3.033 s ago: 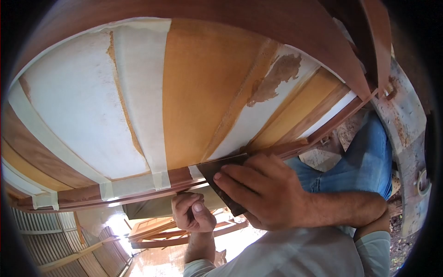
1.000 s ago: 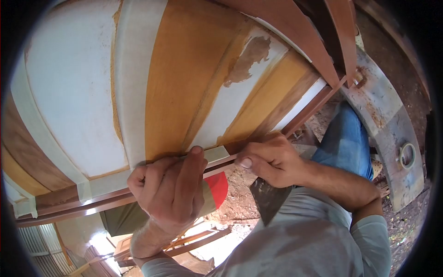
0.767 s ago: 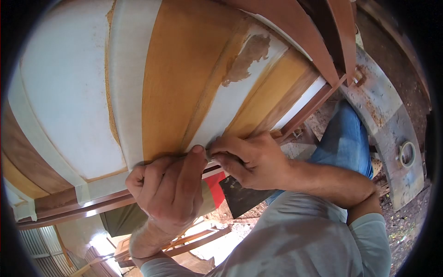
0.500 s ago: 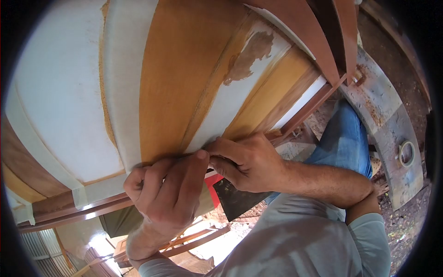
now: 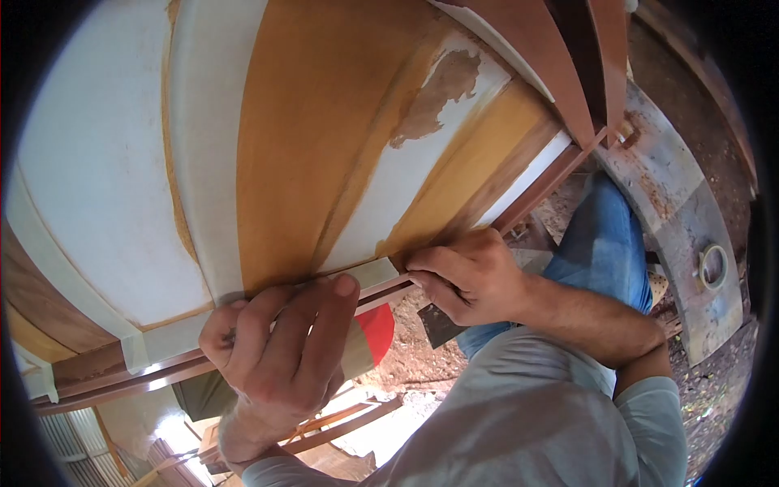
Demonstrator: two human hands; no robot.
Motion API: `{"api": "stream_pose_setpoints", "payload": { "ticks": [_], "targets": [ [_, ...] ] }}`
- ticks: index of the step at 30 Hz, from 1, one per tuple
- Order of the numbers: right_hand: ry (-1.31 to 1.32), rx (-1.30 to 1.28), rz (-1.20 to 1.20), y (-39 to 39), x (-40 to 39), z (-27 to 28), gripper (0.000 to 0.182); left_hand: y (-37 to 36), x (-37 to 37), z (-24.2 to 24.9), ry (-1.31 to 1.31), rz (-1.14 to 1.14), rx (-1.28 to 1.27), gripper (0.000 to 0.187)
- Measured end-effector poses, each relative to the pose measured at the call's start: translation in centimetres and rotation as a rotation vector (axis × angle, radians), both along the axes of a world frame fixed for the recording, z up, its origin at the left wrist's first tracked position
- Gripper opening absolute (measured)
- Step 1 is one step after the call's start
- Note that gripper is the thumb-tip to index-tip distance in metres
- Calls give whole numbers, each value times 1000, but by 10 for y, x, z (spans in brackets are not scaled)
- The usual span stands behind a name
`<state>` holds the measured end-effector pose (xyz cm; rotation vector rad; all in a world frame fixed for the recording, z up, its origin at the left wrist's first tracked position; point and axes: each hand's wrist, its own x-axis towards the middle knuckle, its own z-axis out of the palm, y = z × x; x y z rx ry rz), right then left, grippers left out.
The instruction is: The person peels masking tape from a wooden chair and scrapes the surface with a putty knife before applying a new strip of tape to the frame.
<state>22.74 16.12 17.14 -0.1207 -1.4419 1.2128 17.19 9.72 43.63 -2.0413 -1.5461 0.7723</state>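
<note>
Pale masking tape (image 5: 377, 274) runs along the reddish-brown wooden rail (image 5: 89, 380) at the lower edge of a curved panel (image 5: 312, 122). My left hand (image 5: 280, 345) is closed over the taped edge, its fingers bent and pressed onto the tape. Further right, my right hand (image 5: 475, 280) has thumb and forefinger close together at the rail, just past the end of the tape. I cannot tell what lies between those fingertips. Below that hand a dark flat sheet (image 5: 438, 325) shows, partly covered by it.
The panel has brown and white bands, with wide tape (image 5: 207, 138) crossing it. Curved brown boards (image 5: 560, 57) rise at upper right. A tape roll (image 5: 713, 267) lies on a stained grey board (image 5: 690, 219). Something red (image 5: 381, 329) hangs below the rail.
My right hand has moved right along the rail, away from my left, uncovering a stretch of tape. The dark sheet has shifted right with it. My left hand has shifted slightly left.
</note>
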Motion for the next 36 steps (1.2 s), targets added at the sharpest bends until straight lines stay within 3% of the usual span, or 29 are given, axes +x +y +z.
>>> {"api": "stream_pose_setpoints", "payload": {
  "ticks": [10,22,25,29,36],
  "targets": [
    [-11,-78,46,0,3,26,17,4,-11,-38,-89,-48,12,50],
    [-6,-90,91,-2,-2,19,20,-5,3,15,35,9,113,45],
    [89,-105,20,-7,-5,36,31,-8,3,18,29,17,110,47],
    [30,-33,189,-16,3,70,62,-8,1,19,14,-16,107,46],
    [-6,-128,366,-17,5,56,69,-8,-2,16,22,-26,107,48]
  ]
}}
